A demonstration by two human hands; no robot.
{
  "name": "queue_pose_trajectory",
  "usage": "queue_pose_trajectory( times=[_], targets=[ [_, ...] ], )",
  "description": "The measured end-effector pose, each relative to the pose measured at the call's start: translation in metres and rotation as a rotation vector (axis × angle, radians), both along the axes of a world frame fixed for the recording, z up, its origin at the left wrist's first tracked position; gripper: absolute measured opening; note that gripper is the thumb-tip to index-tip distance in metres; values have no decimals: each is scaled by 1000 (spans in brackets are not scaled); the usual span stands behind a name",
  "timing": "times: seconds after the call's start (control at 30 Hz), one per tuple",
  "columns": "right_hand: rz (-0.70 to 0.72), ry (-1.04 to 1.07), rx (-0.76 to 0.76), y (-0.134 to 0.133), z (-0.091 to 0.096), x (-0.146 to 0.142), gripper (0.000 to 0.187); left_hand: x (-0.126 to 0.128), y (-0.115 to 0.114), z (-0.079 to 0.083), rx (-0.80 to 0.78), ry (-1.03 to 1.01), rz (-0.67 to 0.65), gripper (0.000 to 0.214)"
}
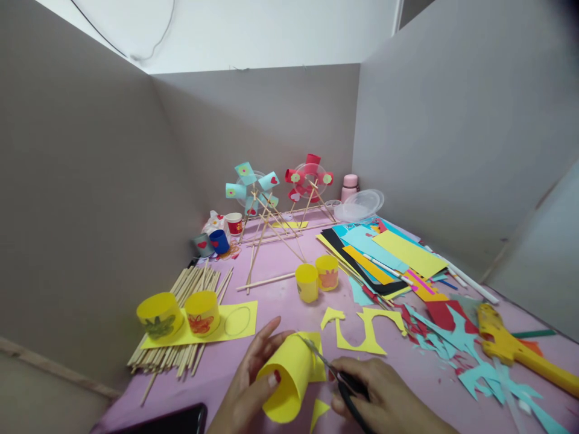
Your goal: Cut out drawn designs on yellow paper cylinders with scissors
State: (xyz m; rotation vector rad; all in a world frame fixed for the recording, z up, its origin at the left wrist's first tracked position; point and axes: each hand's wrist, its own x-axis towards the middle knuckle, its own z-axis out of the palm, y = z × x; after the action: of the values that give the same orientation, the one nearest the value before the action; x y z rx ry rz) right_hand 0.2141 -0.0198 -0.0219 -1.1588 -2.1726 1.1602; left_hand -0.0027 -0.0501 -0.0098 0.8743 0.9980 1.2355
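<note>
Here's the yellow paper cylinder [296,364], tilted over the near part of the counter [280,304], its open end facing down and close, angular yellow paper jutting past the far end! And the scissors [346,395], black-handled, metal blades slanting up-left, right at that far edge!

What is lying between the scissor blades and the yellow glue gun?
In the head view, a yellow paper offcut lies nearer the scissor blades, then light blue scraps and red paper toward the glue gun.
</note>
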Motion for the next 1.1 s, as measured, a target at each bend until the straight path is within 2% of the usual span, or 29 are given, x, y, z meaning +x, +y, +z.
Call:
queue_pose_trajectory(
  times=[0.3, 0.47, 0.6, 0.73, 1.1],
  targets=[
    [9, 44, -63, -1, -2, 0, 15, -1, 1, -1, 14, 48, 5, 67],
    [22, 78, -120, -1, 2, 2, 4, -2, 2, 0, -18, 53, 18, 74],
    [2, -12, -69, -1, 5, 3, 6, -5, 2, 1, -10, 59, 15, 74],
    [2, -101, -15, -1, 3, 1, 8, -7, 1, 1, 16, 103, -69, 80],
    [-14, -121, 42, -1, -1, 1, 8, -3, -1, 1, 24, 101, -118, 83]
  ],
)
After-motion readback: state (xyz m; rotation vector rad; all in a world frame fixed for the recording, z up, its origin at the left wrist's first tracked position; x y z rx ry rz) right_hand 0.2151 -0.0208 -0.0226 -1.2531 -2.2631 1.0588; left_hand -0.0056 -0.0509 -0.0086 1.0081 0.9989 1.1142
